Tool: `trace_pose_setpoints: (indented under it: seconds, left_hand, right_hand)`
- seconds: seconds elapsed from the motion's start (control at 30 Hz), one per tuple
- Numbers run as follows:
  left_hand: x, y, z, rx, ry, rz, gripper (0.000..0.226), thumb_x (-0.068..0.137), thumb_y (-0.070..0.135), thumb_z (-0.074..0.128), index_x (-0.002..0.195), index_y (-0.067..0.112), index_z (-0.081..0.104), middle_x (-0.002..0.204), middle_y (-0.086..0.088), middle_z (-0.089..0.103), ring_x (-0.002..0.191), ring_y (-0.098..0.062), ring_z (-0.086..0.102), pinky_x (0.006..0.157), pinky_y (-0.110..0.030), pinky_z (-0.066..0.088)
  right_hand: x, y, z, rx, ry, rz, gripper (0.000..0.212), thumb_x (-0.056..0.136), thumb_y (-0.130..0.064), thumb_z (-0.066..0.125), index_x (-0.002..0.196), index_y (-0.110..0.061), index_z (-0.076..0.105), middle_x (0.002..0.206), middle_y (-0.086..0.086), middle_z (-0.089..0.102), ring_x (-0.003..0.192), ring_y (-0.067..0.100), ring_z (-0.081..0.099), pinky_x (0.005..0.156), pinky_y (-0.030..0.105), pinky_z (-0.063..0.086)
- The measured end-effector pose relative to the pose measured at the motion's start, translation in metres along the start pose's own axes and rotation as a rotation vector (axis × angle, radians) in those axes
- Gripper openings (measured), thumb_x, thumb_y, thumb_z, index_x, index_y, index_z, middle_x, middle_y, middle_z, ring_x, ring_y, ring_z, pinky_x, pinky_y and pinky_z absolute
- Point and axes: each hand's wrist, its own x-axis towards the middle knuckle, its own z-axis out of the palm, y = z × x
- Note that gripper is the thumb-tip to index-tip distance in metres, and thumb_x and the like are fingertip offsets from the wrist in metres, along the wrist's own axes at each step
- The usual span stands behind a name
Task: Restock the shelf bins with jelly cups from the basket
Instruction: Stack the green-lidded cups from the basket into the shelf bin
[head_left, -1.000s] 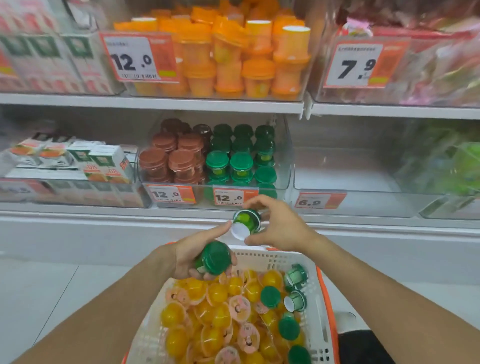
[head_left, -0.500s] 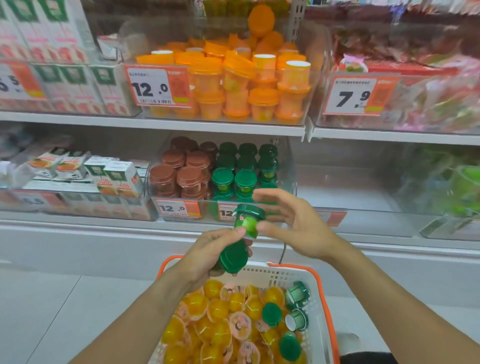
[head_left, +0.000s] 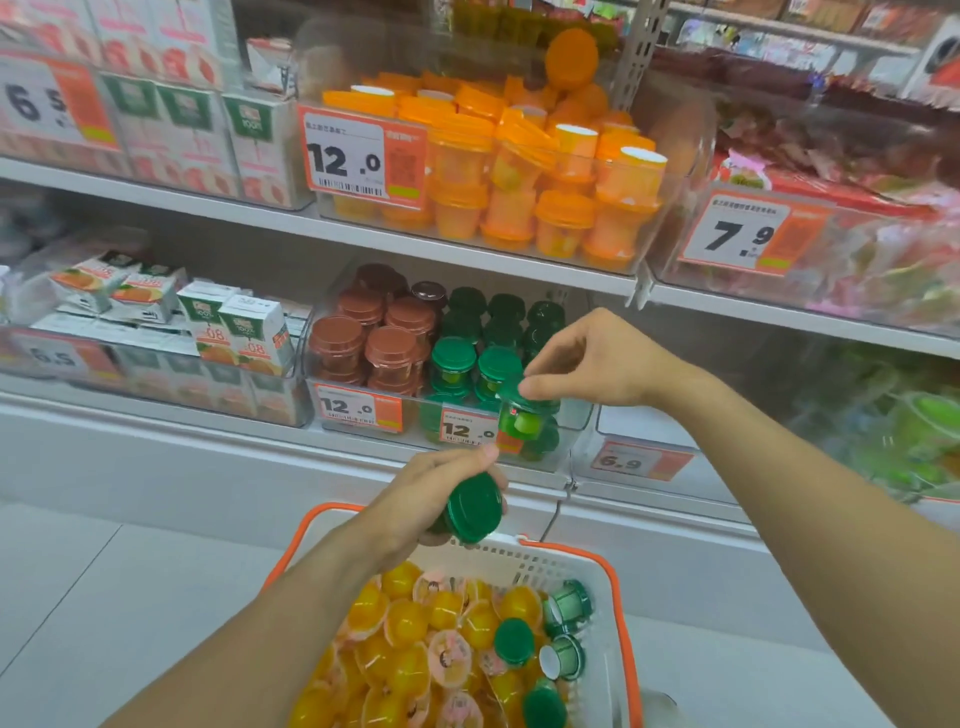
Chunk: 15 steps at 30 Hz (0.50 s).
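Two green-lidded jelly cups are in hand, one per hand. Right hand (head_left: 605, 358): thumb and fingertips (head_left: 530, 387) pinched narrow on the lid rim of a green cup (head_left: 522, 415), which hangs just below them, tilted, at the front right corner of the clear shelf bin (head_left: 576, 431). Cup overlaps the bin's front wall, beside the "12.0" price tag (head_left: 467, 427); whether it touches the cups beneath cannot be told.

Left hand (head_left: 431, 501): fingers curled around a second green cup (head_left: 475, 506), lid facing the camera, thumb across the top edge. This cup sits past the fingertips, above the far rim of the basket (head_left: 621, 597).

Below the left wrist, basket holds many yellow jelly cups (head_left: 410, 629); a few green cups (head_left: 566, 608) lie along its right side.

Behind the right fingertips: green cups stacked in rows (head_left: 498, 332), brown-lidded cups (head_left: 374, 332) to their left in the same bin. Orange cups (head_left: 519, 171) fill the bin one shelf above.
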Motion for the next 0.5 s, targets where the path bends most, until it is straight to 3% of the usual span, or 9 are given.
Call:
trace_pose_setpoints:
  seconds: [0.07, 0.17, 0.37, 0.5]
  left_hand:
    - [0.001, -0.004, -0.002, -0.005, 0.013, -0.031, 0.059, 0.079, 0.068, 0.061, 0.097, 0.013, 0.071, 0.093, -0.014, 0.075, 0.06, -0.02, 0.06, 0.04, -0.016, 0.034]
    - [0.004, -0.013, -0.004, -0.004, 0.041, -0.084, 0.051, 0.089, 0.058, 0.058, 0.1, 0.01, 0.071, 0.095, -0.019, 0.074, 0.059, -0.024, 0.059, 0.039, -0.016, 0.033]
    - [0.011, -0.02, -0.007, -0.018, 0.031, -0.132, 0.047, 0.092, 0.056, 0.056, 0.094, 0.011, 0.068, 0.095, -0.023, 0.072, 0.06, -0.027, 0.058, 0.039, -0.016, 0.03]
    - [0.015, -0.021, -0.006, -0.092, 0.02, -0.129, 0.043, 0.093, 0.053, 0.056, 0.093, 0.011, 0.067, 0.095, -0.025, 0.072, 0.059, -0.027, 0.057, 0.038, -0.015, 0.028]
  right_hand:
    - [0.016, 0.011, -0.001, -0.302, 0.103, -0.014, 0.029, 0.076, -0.043, 0.082, 0.093, -0.019, 0.081, 0.083, -0.01, 0.076, 0.071, 0.003, 0.067, 0.07, 0.016, 0.054]
    - [0.039, 0.029, 0.008, -0.576, 0.122, 0.006, 0.037, 0.078, -0.042, 0.078, 0.103, -0.014, 0.079, 0.096, 0.002, 0.077, 0.078, 0.014, 0.07, 0.085, 0.03, 0.057]
    - [0.07, 0.05, 0.022, -0.604, 0.06, 0.154, 0.031, 0.086, -0.031, 0.073, 0.093, -0.001, 0.077, 0.094, 0.017, 0.076, 0.083, 0.031, 0.071, 0.081, 0.041, 0.059]
    - [0.078, 0.056, 0.025, -0.602, 0.034, 0.208, 0.028, 0.088, -0.025, 0.07, 0.091, 0.002, 0.075, 0.091, 0.019, 0.074, 0.078, 0.032, 0.072, 0.075, 0.045, 0.061]
